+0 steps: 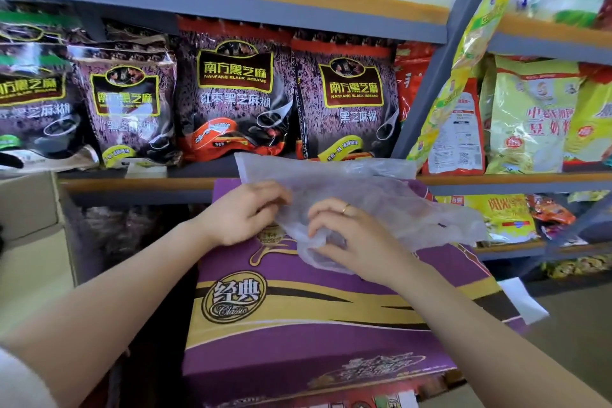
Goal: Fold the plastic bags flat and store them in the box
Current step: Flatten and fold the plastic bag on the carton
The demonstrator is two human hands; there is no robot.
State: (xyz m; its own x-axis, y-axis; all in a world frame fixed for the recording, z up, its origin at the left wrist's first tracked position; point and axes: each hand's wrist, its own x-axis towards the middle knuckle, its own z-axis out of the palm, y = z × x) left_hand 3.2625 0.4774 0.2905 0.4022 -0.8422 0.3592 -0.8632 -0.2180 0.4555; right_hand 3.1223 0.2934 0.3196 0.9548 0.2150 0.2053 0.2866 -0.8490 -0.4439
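Thin clear plastic bag (357,199) sits mid-frame, spread on top of the purple box (298,315). Left hand (245,212) pinches its left edge, right hand (347,235) has fingers curled into the bunched lower bit. It looks feather-light, floppy and slippery, so I'd grab edges or corners, not the middle.

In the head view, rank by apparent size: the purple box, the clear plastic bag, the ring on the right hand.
1. Purple box, though nearness to the camera enlarges it.
2. Clear plastic bag.
3. Ring on the right hand.
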